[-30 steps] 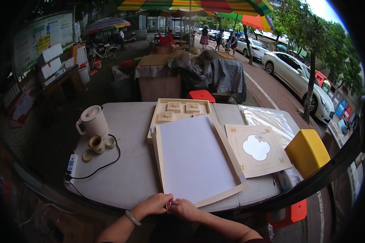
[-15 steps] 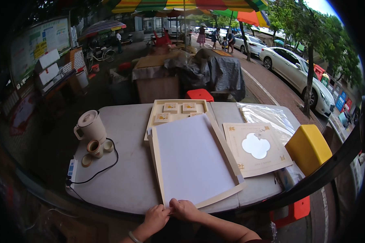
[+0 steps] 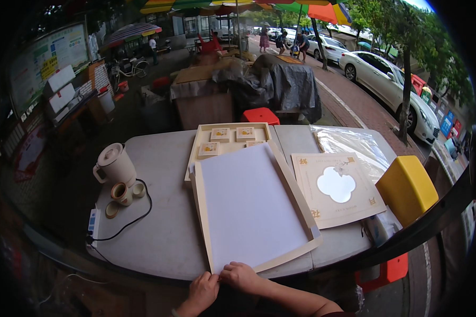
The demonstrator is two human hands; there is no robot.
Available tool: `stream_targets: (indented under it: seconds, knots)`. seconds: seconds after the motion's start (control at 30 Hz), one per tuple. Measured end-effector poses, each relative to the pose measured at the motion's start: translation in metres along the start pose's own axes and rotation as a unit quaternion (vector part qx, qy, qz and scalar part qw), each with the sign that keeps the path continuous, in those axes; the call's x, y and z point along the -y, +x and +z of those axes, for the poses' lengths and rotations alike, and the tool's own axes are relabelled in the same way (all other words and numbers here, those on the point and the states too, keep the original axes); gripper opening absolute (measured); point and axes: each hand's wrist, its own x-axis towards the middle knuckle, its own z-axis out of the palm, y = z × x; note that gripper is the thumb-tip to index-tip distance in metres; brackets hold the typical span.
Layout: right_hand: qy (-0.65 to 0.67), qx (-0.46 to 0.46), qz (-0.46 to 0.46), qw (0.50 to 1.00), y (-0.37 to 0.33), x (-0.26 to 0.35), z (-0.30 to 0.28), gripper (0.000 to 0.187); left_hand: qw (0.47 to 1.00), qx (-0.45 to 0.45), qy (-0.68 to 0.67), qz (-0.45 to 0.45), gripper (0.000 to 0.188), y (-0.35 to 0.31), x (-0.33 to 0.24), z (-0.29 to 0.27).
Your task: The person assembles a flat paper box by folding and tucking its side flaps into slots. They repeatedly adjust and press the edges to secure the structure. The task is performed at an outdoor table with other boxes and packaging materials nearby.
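A large shallow cardboard box lid (image 3: 251, 211) with a white inside and cream side walls lies on the table, reaching over its near edge. Its near left corner sits between my two hands. My left hand (image 3: 203, 288) pinches the corner from the left, fingertips closed on the card. From the right, my right hand (image 3: 241, 277) has its curled fingers on the near wall beside that corner; the fingertips are partly hidden. Beyond, and partly covered by the lid, is a cream box tray (image 3: 193, 168) holding several small square boxes (image 3: 245, 134).
To the right lie a square printed card (image 3: 307, 196) with a flower-shaped cutout, clear plastic wrap (image 3: 349, 141) and a yellow container (image 3: 407, 191). At left stand an electric kettle (image 3: 116, 164), small cups (image 3: 121, 194) and a power strip (image 3: 93, 222) with a black cord. Red stools (image 3: 260, 115) stand around the table.
My left hand has shifted slightly downward at the corner, and my right hand's fingers have moved and flattened a little against the near wall. The whole view has tilted slightly.
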Motion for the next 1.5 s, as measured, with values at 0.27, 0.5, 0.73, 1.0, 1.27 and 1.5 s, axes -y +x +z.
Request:
stream_targets:
  seconds: [0.27,0.5,0.73,1.0,1.27,1.5]
  knots:
    - [-0.026,0.013,-0.029,0.999,0.002,-0.003,-0.001,0.011,0.998,-0.015,-0.055,0.005,0.01,-0.002,0.012,0.011]
    - [-0.103,0.009,-0.028,0.994,-0.017,-0.008,-0.016,0.006,0.998,-0.004,-0.069,-0.001,0.011,0.003,0.006,0.004]
    - [-0.053,-0.034,-0.036,0.997,-0.023,-0.005,-0.022,0.008,0.998,-0.002,-0.056,-0.023,0.011,0.001,0.005,0.004]
    - [-0.092,-0.022,-0.035,0.995,-0.023,-0.004,-0.017,0.009,0.998,0.011,-0.057,-0.008,0.011,0.0,0.01,0.002]
    - [-0.128,-0.032,-0.056,0.99,-0.026,0.01,-0.015,0.013,0.997,-0.002,-0.069,-0.018,0.011,-0.006,0.006,0.001]
    - [-0.087,-0.036,-0.042,0.995,-0.033,0.011,-0.007,0.015,0.994,-0.008,-0.095,-0.052,0.01,-0.016,0.008,0.009]
